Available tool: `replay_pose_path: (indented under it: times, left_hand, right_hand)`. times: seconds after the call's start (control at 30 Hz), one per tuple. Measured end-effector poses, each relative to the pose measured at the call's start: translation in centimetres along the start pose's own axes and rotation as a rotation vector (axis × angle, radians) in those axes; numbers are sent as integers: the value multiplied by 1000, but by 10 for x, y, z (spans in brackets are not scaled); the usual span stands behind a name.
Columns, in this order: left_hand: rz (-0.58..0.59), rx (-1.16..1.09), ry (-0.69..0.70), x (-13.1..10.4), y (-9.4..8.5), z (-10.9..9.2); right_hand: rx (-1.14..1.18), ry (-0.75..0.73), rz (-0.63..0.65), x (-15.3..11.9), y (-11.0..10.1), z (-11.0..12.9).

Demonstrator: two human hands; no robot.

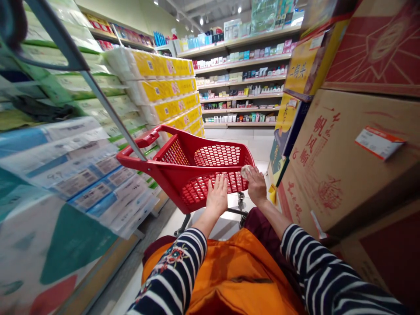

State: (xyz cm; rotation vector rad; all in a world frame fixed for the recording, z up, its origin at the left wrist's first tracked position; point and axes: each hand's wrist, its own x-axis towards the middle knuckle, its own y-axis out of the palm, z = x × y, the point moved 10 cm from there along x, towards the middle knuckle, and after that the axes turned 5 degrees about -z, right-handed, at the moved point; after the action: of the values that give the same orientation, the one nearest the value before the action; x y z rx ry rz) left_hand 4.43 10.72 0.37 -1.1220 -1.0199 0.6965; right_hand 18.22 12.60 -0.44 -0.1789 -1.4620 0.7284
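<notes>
A red shopping cart (164, 175) with a perforated basket stands crosswise in front of me, its handle to the left. My left hand (217, 194) lies against the near side of the basket, fingers spread and holding nothing. At the right end of the basket, my right hand (257, 186) presses a crumpled whitish cloth (245, 171) to the rim corner. The inside of the basket shows only in part, through and over its near wall.
Stacked tissue packs (164, 89) and wrapped bundles rise on the left. Cardboard boxes (357, 170) are piled close on the right. Shelves (243, 81) of small products stand beyond the cart. A grey pole (108, 109) rises at the cart's handle.
</notes>
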Motion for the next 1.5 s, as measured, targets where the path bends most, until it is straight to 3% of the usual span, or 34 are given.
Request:
replay_pose_path:
  times: [0.17,0.37,0.47,0.53,0.67,0.8,1.0,1.1,1.17,1.33,1.43,1.5]
  left_hand:
    - [-13,15,-10,2,-3,4]
    - [32,43,-44,-8,6,19]
    - [42,49,-53,-13,10,26]
    - [30,50,-64,-14,11,31]
    - [-17,59,-105,-10,5,43]
    - [-34,65,-126,-5,-2,51]
    - [18,57,-125,-16,9,53]
    - [37,44,-134,-26,18,55]
    - [27,40,-146,-28,18,58]
    - [-23,45,-216,-21,2,73]
    - [-29,43,-261,-20,-4,84]
    - [-26,49,-266,-22,-3,88]
  right_hand:
    - [51,-104,33,19,17,35]
    - [39,-186,228,-32,56,62]
    - [33,-203,281,-49,59,66]
    - [55,-209,230,-42,49,70]
    - [115,-174,41,3,24,77]
    - [155,-182,15,24,30,88]
    - [113,-270,254,-34,63,99]
    - [104,-279,301,-49,64,98]
    - [127,-276,251,-38,56,100]
    - [188,-288,72,24,37,124]
    - [181,-325,88,40,43,139]
    - [176,-359,140,32,52,147]
